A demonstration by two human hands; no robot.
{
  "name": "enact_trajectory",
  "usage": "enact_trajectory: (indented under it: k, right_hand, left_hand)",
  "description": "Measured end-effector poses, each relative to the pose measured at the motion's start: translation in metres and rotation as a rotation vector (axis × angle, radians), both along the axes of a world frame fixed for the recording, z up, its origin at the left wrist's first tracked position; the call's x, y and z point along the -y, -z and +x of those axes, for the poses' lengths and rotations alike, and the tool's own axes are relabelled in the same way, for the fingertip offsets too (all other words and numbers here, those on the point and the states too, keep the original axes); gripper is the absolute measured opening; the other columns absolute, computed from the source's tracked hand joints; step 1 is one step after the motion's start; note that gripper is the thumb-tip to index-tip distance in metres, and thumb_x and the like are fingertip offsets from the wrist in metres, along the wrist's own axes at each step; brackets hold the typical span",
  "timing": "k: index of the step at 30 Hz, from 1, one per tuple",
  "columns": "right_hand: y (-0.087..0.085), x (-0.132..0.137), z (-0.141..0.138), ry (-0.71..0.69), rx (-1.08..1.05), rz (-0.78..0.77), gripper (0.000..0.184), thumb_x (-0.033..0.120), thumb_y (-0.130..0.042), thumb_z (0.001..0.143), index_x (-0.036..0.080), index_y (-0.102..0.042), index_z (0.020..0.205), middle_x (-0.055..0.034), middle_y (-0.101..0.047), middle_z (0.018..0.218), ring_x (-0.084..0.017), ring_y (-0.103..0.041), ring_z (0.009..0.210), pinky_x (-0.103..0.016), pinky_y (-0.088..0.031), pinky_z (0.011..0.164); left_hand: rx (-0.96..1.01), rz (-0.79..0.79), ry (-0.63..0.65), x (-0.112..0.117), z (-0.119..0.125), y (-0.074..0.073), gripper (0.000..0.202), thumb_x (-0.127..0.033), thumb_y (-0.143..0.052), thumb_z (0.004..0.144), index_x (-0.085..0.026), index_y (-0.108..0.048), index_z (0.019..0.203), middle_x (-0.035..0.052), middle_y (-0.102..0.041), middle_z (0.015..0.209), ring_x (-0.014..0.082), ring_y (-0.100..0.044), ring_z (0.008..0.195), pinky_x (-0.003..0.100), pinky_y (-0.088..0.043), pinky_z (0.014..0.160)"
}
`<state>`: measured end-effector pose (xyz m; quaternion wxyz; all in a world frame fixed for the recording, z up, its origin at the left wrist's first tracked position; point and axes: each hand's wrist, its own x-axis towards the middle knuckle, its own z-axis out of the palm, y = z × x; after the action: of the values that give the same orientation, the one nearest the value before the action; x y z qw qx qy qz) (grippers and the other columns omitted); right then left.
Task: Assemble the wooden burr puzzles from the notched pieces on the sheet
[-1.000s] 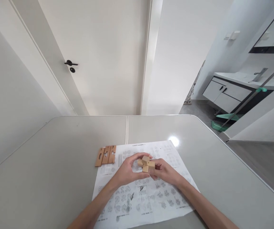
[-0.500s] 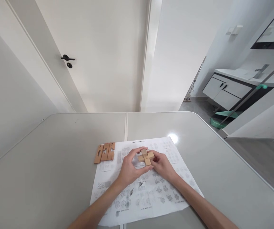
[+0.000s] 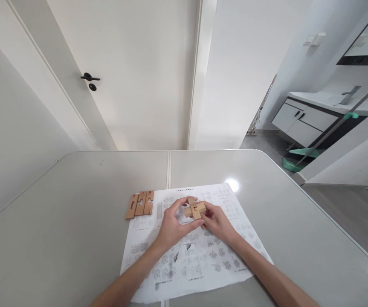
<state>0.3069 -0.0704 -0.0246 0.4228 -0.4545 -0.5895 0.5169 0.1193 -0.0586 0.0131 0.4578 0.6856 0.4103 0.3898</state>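
Between both hands is a small wooden burr puzzle (image 3: 195, 209) of interlocking light-brown blocks in a cross shape. My left hand (image 3: 175, 222) grips it with the index finger at its far block and the thumb at its near end. On the other side my right hand (image 3: 216, 219) pinches its right block; some of those fingers are hidden behind the puzzle. A small dark gap shows at the middle of the puzzle. Under the hands lies a white instruction sheet (image 3: 164, 294) printed with grey diagrams.
Three flat, notched wooden pieces with numbers (image 3: 140, 204) lie side by side at the sheet's upper left corner. The grey table (image 3: 84, 204) has a seam down its middle. Beyond it stand a white door (image 3: 139, 76) and, at right, a sink cabinet (image 3: 305, 121) and a green-handled broom (image 3: 352, 115).
The puzzle has turned slightly in my hands, its far block shifting a little left, and a dark gap now shows at its centre. Both hands have stayed nearly in place.
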Motion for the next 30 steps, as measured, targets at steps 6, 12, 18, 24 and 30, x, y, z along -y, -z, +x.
enact_trajectory:
  k: [6, 12, 18, 24, 30]
  right_hand:
    - [0.001, -0.001, 0.0, 0.012, 0.052, 0.013, 0.018, 0.031, -0.059, 0.092, 0.021, -0.067, 0.105, 0.0027, -0.058, 0.065, -0.014, -0.051, 0.056, -0.026, -0.041, 0.055]
    - [-0.002, 0.003, -0.007, 0.079, 0.131, 0.135, 0.054, 0.044, -0.067, 0.092, 0.027, -0.045, 0.138, -0.0043, -0.065, 0.102, -0.016, -0.056, 0.066, -0.029, -0.047, 0.056]
    - [-0.004, 0.006, -0.011, 0.035, 0.274, 0.221, 0.041, 0.041, -0.065, 0.094, 0.029, -0.05, 0.131, -0.0067, -0.063, 0.112, -0.018, -0.058, 0.073, -0.03, -0.048, 0.058]
    - [0.001, 0.004, -0.005, 0.015, 0.348, 0.276, 0.032, 0.037, -0.058, 0.1, 0.027, -0.05, 0.129, -0.0045, -0.064, 0.1, -0.018, -0.06, 0.073, -0.032, -0.052, 0.064]
    - [0.0, 0.004, -0.002, -0.043, 0.474, 0.417, 0.026, 0.029, -0.059, 0.099, 0.028, -0.051, 0.123, -0.0051, -0.063, 0.101, -0.024, -0.062, 0.085, -0.036, -0.055, 0.068]
  left_hand:
    - [0.01, -0.049, 0.011, -0.001, -0.001, -0.001, 0.051, -0.034, -0.083, 0.08, -0.029, -0.066, 0.128, 0.0066, -0.068, 0.132, 0.0299, -0.062, 0.122, 0.047, -0.047, 0.11]
    - [0.163, -0.128, -0.003, -0.006, -0.001, 0.002, 0.042, -0.037, -0.071, 0.092, -0.027, -0.062, 0.131, 0.0084, -0.063, 0.141, 0.0279, -0.061, 0.126, 0.044, -0.048, 0.11]
    - [0.255, -0.188, -0.002, -0.009, -0.003, 0.004, 0.042, -0.049, -0.064, 0.097, -0.024, -0.061, 0.131, 0.0103, -0.063, 0.141, 0.0284, -0.06, 0.129, 0.041, -0.049, 0.11]
    - [0.403, -0.275, -0.032, -0.014, -0.004, 0.012, 0.047, -0.056, -0.05, 0.102, -0.02, -0.065, 0.126, 0.012, -0.066, 0.138, 0.0302, -0.058, 0.131, 0.042, -0.044, 0.112]
    - [0.496, -0.32, -0.017, -0.017, -0.002, 0.014, 0.054, -0.061, -0.048, 0.101, -0.015, -0.07, 0.118, 0.0149, -0.071, 0.127, 0.0313, -0.064, 0.12, 0.042, -0.048, 0.105]
